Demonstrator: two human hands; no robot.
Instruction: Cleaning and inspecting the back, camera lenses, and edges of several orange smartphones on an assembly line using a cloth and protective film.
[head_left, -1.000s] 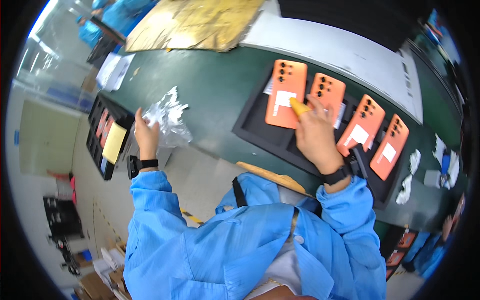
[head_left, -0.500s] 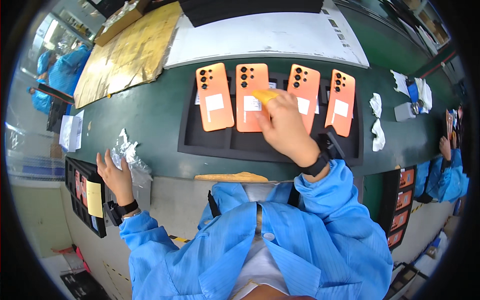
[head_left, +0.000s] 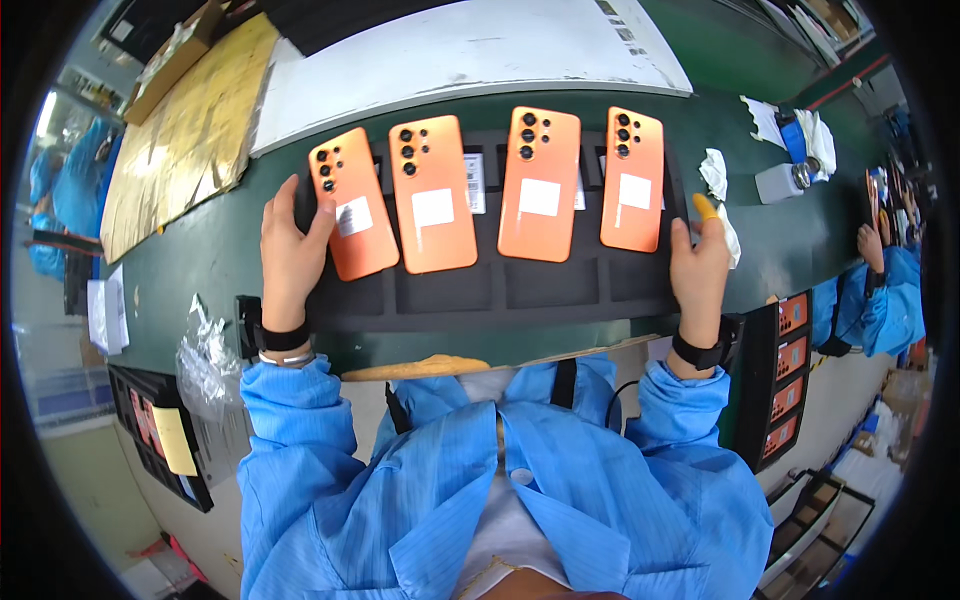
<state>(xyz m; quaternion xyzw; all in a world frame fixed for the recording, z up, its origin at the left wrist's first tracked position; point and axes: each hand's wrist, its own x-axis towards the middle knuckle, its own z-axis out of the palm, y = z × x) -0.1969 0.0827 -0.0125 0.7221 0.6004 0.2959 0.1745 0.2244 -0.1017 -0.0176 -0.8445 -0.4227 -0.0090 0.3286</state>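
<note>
A black foam tray (head_left: pixel 447 287) with several compartments lies on the green bench in front of me. My left hand (head_left: pixel 292 245) is closed around its left side, the thumb close to the lower left edge of the leftmost phone. At the opposite side, my right hand (head_left: pixel 700 265) holds the tray's right edge; a yellow cot covers one fingertip. Several orange phones rest back-up in a row across the tray, each with a white label. The leftmost phone (head_left: pixel 362 240) leans most; the rightmost phone (head_left: pixel 634 220) is near my right hand.
White crumpled pieces (head_left: pixel 713 173) and a small clear bottle (head_left: pixel 780 184) sit on the right of the bench. Crumpled plastic film (head_left: pixel 208 350) hangs at the left. A white board (head_left: pixel 470 60) lies behind. More phone trays (head_left: pixel 785 370) stand low at right; a co-worker's hand (head_left: pixel 871 247) shows beyond.
My right hand has left the phones and moved to the tray's right edge. My left hand has come from the plastic film to the tray's left side. The view has shifted.
</note>
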